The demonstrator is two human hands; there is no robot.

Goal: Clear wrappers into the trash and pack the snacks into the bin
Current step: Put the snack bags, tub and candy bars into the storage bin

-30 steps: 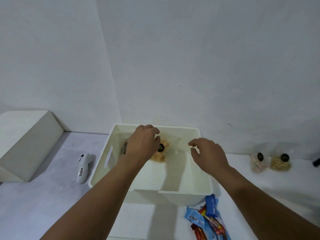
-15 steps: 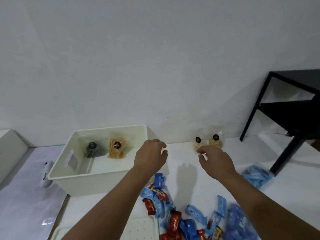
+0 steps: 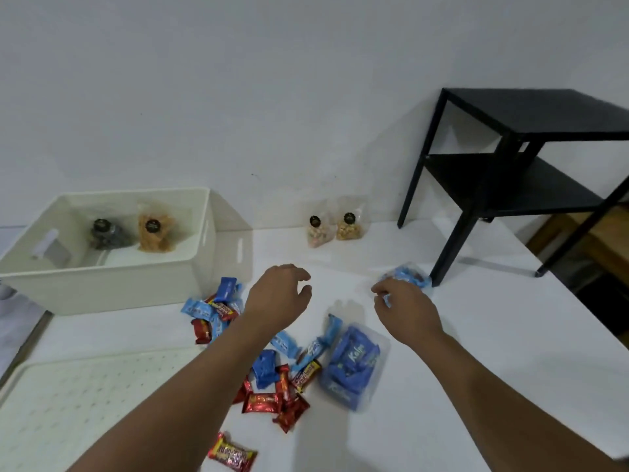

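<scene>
Head view looks down on a white tabletop (image 3: 476, 335), and up to the left of the left hand (image 3: 277, 298) sits the cream rectangular plastic bin (image 3: 102, 287). Inside it, against the far wall, two clear pouches stand side by side: a clear pouch of dark snacks (image 3: 107, 235) and, just right of it, a clear pouch of orange snacks (image 3: 155, 233). Beyond both hands, by the wall, two more clear snack pouches (image 3: 335, 226) stand together outside the bin.

Now the hands. The left hand hovers above the table with fingers loosely curled and thumb apart, holding nothing. Just below and to its left lies a scatter of small blue and red wrapped candies (image 3: 214, 311), close to the bin's near wall. The right hand (image 3: 406, 310) is palm down, fingers bent toward a crumpled blue wrapper bundle (image 3: 410, 275) just past its fingertips; whether it touches is unclear.

Between the two forearms lie more red and blue candies (image 3: 279, 386) and a clear bag of blue packets (image 3: 354, 362). Near the left elbow sits a cream perforated lid (image 3: 85, 403). Beyond the right hand stands a black two-tier side table (image 3: 510, 158).
</scene>
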